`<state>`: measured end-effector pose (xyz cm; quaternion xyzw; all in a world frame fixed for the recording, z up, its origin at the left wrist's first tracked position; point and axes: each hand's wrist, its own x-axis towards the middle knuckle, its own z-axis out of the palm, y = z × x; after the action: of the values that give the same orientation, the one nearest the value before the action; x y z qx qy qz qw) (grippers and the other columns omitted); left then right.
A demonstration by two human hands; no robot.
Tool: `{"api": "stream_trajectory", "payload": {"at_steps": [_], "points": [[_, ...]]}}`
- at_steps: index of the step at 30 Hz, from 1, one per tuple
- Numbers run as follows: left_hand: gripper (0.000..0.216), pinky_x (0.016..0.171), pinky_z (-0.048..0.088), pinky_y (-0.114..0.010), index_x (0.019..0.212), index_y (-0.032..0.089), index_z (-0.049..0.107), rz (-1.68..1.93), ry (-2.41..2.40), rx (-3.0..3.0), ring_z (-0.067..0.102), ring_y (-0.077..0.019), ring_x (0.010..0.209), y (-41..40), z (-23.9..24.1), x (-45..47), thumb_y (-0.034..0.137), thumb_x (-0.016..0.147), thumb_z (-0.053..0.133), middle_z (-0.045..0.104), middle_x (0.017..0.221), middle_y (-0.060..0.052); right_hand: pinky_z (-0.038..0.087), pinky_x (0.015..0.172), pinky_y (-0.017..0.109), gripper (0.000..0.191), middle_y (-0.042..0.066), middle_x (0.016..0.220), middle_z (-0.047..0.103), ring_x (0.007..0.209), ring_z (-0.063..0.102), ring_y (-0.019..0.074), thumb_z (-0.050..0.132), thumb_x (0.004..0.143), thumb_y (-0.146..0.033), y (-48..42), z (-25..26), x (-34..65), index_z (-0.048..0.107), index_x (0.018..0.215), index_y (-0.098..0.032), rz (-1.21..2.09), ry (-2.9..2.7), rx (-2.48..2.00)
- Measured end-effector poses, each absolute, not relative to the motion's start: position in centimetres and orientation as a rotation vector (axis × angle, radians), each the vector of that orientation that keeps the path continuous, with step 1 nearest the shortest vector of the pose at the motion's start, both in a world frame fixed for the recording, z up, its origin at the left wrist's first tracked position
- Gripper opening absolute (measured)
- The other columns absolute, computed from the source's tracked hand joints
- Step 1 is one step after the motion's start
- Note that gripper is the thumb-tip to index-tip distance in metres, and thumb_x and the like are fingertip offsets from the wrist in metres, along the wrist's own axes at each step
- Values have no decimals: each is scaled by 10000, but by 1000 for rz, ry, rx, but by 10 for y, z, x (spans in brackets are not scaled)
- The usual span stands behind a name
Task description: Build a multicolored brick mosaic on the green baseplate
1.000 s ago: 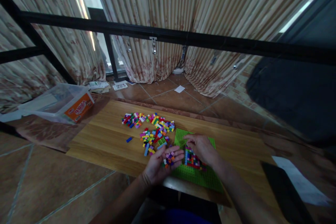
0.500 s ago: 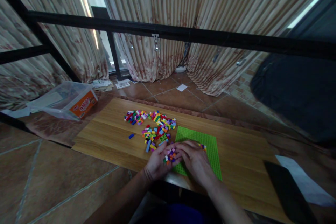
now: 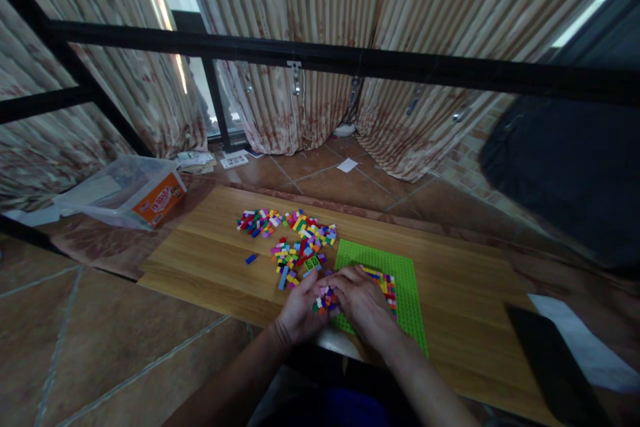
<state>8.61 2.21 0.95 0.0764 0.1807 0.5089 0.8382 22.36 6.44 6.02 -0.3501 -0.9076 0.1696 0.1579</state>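
Note:
My left hand [image 3: 297,315] is cupped palm up at the table's near edge and holds several small toy bricks [image 3: 326,300] in orange, purple, pink, white and green. Over that palm, my right hand [image 3: 364,299] reaches in with fingers bent together at the bricks; whatever they pinch is hidden. Under and beside the right hand lies a green studded baseplate [image 3: 415,313]. A block of colourful bricks [image 3: 388,285] is built on it, partly covered by the hand.
Loose bricks [image 3: 305,233] lie heaped left of the baseplate, with a single blue brick [image 3: 251,259] apart from them on the wooden table [image 3: 200,247]. A clear plastic box [image 3: 125,193] stands on the floor at left. A dark flat object [image 3: 553,360] lies at the table's right end.
My right hand has shifted slightly left and deeper over the left palm, uncovering more of the built bricks on the baseplate. The left hand has stayed nearly still.

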Motion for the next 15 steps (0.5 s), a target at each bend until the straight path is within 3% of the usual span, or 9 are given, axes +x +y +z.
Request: {"api": "stream_trajectory", "payload": {"at_steps": [6, 15], "points": [[509, 871, 450, -326, 1140, 66, 606, 1097, 370, 103, 658, -205, 879, 22, 7, 86, 469, 950, 360, 695, 976, -151, 408, 958, 386, 194, 28, 940, 674, 919, 599, 184, 489, 897, -177, 60, 56, 236, 669, 931, -245, 645, -2305, -1117], [541, 974, 394, -366, 1224, 35, 559, 1078, 425, 113, 584, -269, 1129, 22, 10, 84, 457, 954, 357, 591, 1259, -212, 483, 744, 316, 214, 41, 915, 689, 827, 631, 191, 508, 874, -370, 74, 53, 275, 660, 918, -225, 799, -1901, -1419]]}}
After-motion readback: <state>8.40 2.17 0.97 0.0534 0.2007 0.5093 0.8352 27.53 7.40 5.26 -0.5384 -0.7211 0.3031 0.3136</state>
